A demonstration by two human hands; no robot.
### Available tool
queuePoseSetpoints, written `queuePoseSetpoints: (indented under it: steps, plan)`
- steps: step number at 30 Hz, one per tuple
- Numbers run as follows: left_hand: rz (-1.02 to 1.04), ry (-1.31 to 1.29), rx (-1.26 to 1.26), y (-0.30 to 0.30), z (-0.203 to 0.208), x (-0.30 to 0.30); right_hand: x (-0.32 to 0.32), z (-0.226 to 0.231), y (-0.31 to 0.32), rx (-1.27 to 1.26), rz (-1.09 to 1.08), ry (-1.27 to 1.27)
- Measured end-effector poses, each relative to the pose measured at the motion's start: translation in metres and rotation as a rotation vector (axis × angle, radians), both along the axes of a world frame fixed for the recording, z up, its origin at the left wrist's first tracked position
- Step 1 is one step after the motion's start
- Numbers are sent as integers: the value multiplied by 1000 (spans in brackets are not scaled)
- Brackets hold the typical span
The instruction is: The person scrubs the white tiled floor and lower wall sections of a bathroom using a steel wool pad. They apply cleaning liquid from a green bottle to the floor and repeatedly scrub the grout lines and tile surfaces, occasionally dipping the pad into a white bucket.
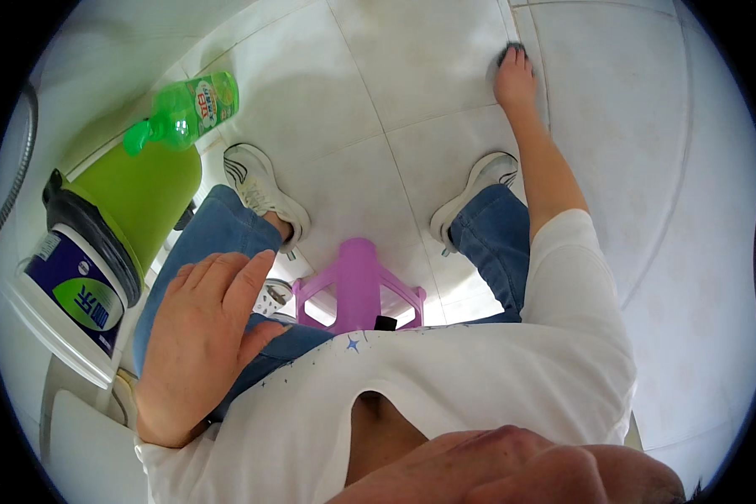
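Observation:
My right hand reaches far out on the right, its fingers bent over a dark, fuzzy scouring pad. The pad is pressed to the white tiled surface by the seam along the right side; my fingers cover most of it. My left hand is over my left thigh, back of the hand up, fingers stretched out and thumb apart. Nothing is in it. To the far left of that hand lies a clear green pump bottle of liquid, its green pump head pointing left.
A lime-green bin with a dark bag rim stands at the left, beside a purple and white package. A purple plastic stool is beneath me, between my white shoes. A metal hose hangs at the left edge.

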State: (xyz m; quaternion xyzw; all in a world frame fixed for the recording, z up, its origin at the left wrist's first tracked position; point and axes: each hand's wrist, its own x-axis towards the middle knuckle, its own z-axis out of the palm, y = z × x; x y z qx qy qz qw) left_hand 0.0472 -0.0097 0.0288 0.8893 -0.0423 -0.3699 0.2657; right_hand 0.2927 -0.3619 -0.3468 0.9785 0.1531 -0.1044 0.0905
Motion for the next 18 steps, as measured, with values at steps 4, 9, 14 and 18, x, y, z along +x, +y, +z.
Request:
queuePoseSetpoints:
  steps: [4, 9, 14, 18]
  plan:
    - [-8, 72, 30, -4, -5, 10, 70, -31, 22, 154, 55, -9]
    - [-38, 73, 10, -9, -6, 20, 99, -77, -4, 81, 73, -57]
    - [7, 54, 16, -3, -8, 11, 11, 13, -1, -24, 61, 91]
    - [31, 54, 5, 5, -8, 3, -20, 19, -10, -223, 3, 93]
